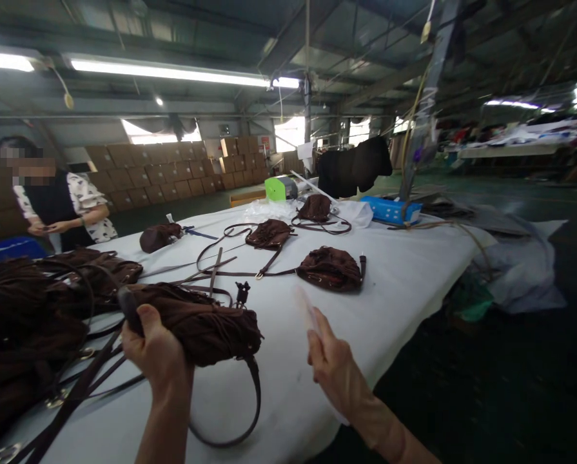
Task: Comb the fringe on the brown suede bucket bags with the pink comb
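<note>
- At lower left, left hand clamped on a brown bag by its dark strap!
- Lower centre, right hand pinching a thin pale piece, blurred!

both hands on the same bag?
No, only the left hand holds the brown bag; the right hand is apart from it, holding a thin pale piece.

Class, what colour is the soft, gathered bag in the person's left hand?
The soft, gathered bag is dark brown, best seen in the head view.
</note>
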Demonstrator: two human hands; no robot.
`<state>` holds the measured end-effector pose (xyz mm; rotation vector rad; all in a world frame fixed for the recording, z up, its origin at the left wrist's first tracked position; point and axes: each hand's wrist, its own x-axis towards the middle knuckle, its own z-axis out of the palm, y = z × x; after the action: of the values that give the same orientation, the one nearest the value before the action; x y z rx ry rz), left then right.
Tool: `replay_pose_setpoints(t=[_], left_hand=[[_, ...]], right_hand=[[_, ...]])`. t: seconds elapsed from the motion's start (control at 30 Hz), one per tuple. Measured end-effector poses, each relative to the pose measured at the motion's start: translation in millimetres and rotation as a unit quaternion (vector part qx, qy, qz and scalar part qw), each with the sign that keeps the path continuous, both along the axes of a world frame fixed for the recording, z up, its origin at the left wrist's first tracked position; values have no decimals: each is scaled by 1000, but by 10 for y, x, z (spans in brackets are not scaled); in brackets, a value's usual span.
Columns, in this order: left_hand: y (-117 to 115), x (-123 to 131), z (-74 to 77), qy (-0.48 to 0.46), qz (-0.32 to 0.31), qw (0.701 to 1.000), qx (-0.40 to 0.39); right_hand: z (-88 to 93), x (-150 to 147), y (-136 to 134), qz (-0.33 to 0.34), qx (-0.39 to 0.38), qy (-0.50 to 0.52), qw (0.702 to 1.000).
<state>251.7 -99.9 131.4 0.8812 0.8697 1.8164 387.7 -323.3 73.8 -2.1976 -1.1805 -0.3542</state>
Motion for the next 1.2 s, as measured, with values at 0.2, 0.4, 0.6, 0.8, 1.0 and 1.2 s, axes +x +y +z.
replay_pose_setpoints(t=[0.2,0.4,0.6,0.8,1.0,1.2], left_hand=[[-361,116,61,1,-28,1000,-3],[-73,-197,26,-45,6,999,-3],[-3,-251,-208,37,-232,967,-102],[-248,-129,-370,115,-441,869,-192],[-204,-190,-255,58,-538,806,-240],[-60,-250,-329,32,-503,823,-261]], right_hand=[[202,-752,666,64,-136,-86,985],[-353,-5,177,4,-246,-152,957],[-316,362,-154,77,-97,-27,992],[367,27,321,291,12,46,955],[755,-154,608,325,-153,-69,931],[676,21,158,314,-279,-186,889]])
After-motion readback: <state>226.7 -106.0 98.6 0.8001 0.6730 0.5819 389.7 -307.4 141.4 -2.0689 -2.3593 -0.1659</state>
